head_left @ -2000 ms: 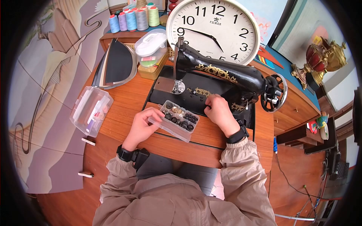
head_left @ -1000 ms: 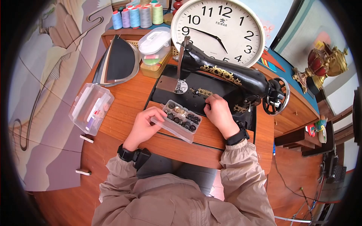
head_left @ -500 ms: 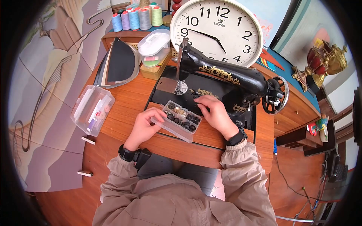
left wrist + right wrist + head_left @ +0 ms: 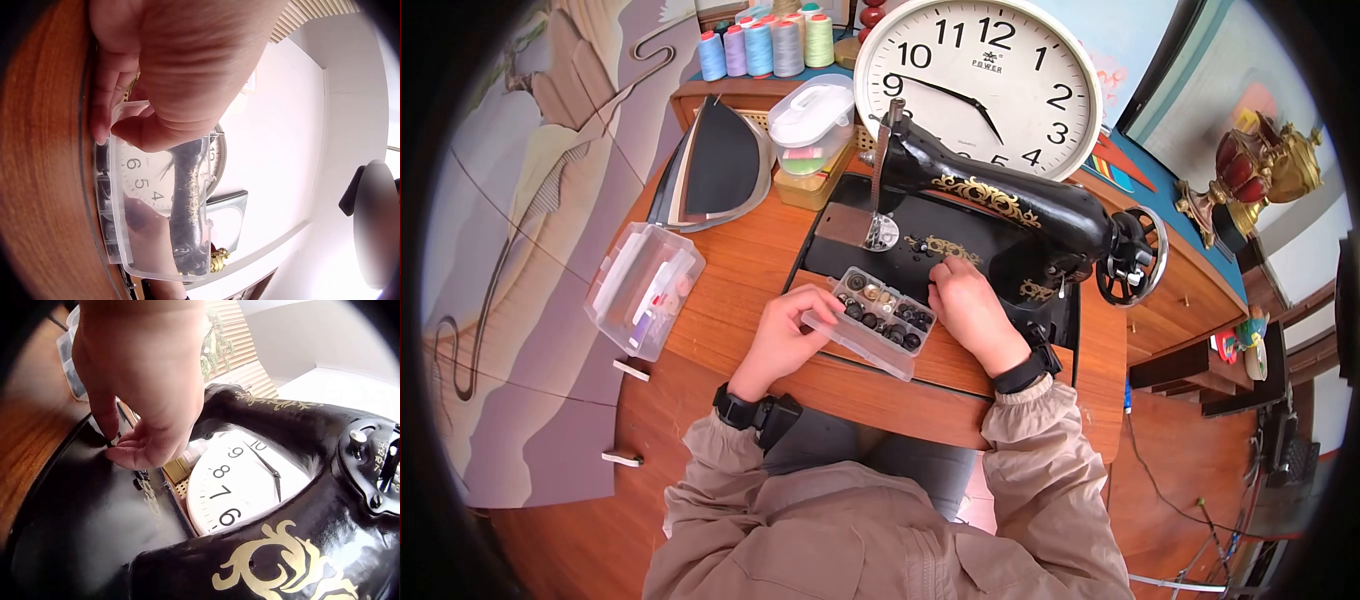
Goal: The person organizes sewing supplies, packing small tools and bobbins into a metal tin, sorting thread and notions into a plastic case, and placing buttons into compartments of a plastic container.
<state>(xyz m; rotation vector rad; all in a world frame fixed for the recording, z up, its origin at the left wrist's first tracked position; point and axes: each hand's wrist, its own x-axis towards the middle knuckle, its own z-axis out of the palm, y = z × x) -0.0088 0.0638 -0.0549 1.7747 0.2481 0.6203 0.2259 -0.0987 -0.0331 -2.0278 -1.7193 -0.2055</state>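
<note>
My left hand (image 4: pixel 792 325) grips the raised clear lid (image 4: pixel 865 348) of a compartment box between thumb and fingers. Black and gold-toned buttons (image 4: pixel 878 308) fill the box's compartments. To its right, my right hand (image 4: pixel 970 310) is over the front edge of the black sewing machine bed. In the right wrist view its thumb and forefinger pinch a small dark button (image 4: pixel 117 439), mostly hidden by the fingertips. Several more small black buttons (image 4: pixel 917 246) lie on the bed near the gold decoration. The black sewing machine (image 4: pixel 990 195) stands behind both hands.
A large wall clock (image 4: pixel 990 75) leans behind the machine, whose handwheel (image 4: pixel 1138 255) is at the right. An open clear case (image 4: pixel 645 295) lies at the left edge. Lidded tubs (image 4: pixel 812 125), dark fabric pieces (image 4: pixel 720 165) and thread spools (image 4: pixel 757 48) are farther back.
My right hand reached left to the loose buttons on the bed, then drew back towards me beside the box with a button in its fingertips. The left hand keeps its grip on the lid.
</note>
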